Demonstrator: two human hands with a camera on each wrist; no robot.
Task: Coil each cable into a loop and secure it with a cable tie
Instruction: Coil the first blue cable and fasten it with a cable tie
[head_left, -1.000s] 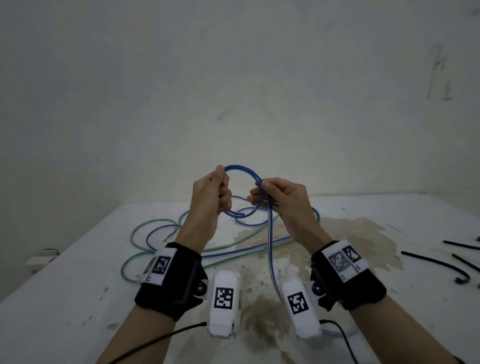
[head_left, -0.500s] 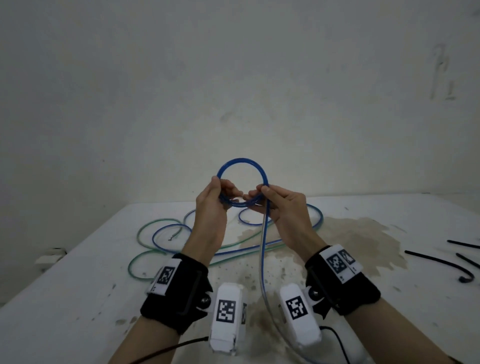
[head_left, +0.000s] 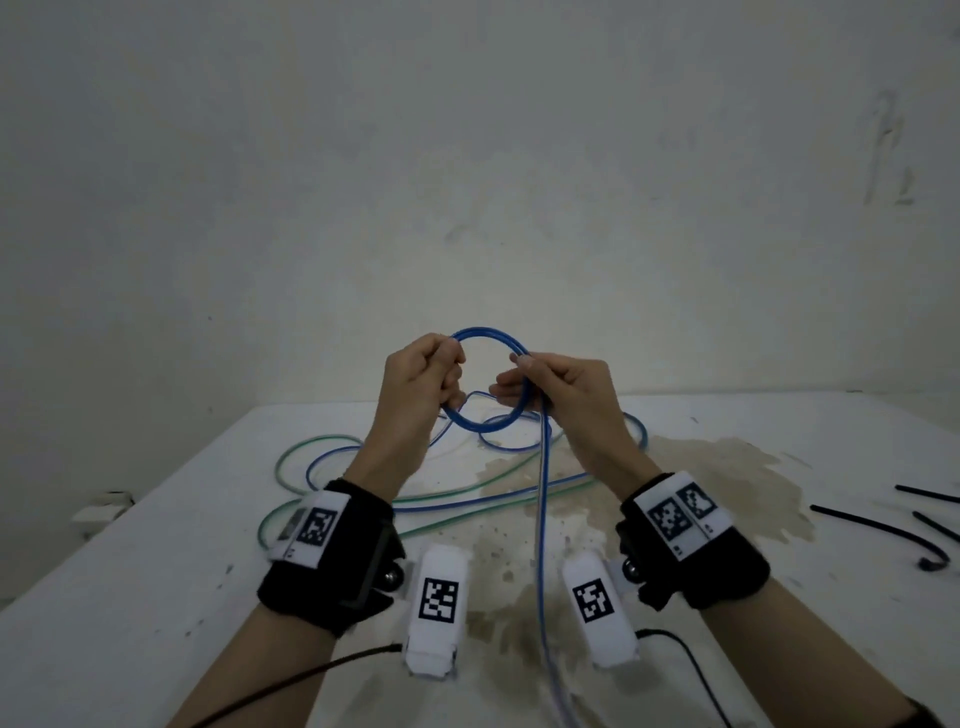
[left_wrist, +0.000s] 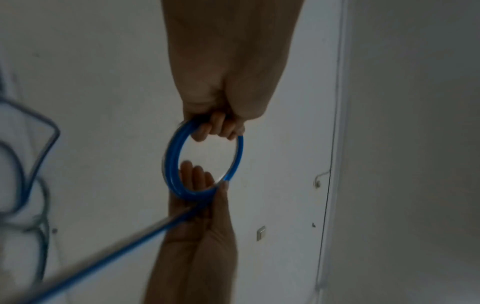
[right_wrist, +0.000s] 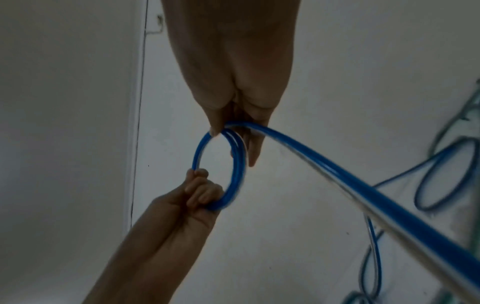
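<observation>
A blue cable (head_left: 485, 423) is coiled into a small double loop held in the air above the white table (head_left: 156, 571). My left hand (head_left: 423, 376) grips the loop's left side with curled fingers (left_wrist: 217, 127). My right hand (head_left: 550, 387) pinches the loop's right side, where the strands cross. From there the free length of blue cable (head_left: 543, 545) hangs straight down toward me. In the wrist views the blue loop (left_wrist: 171, 162) (right_wrist: 237, 164) spans between both hands. More blue cable and a green cable (head_left: 291, 457) lie in loose curves on the table behind.
Black cable ties (head_left: 883, 527) lie at the table's right edge. A brown stain (head_left: 727, 478) spreads over the table's middle and right. A pale wall stands behind the table. A thin black wire (head_left: 311, 675) runs from the wrist cameras.
The hands have moved apart to opposite sides of the loop, which now has two turns and hangs lower between them. The left hand has gone from pinching the bottom to gripping the left side.
</observation>
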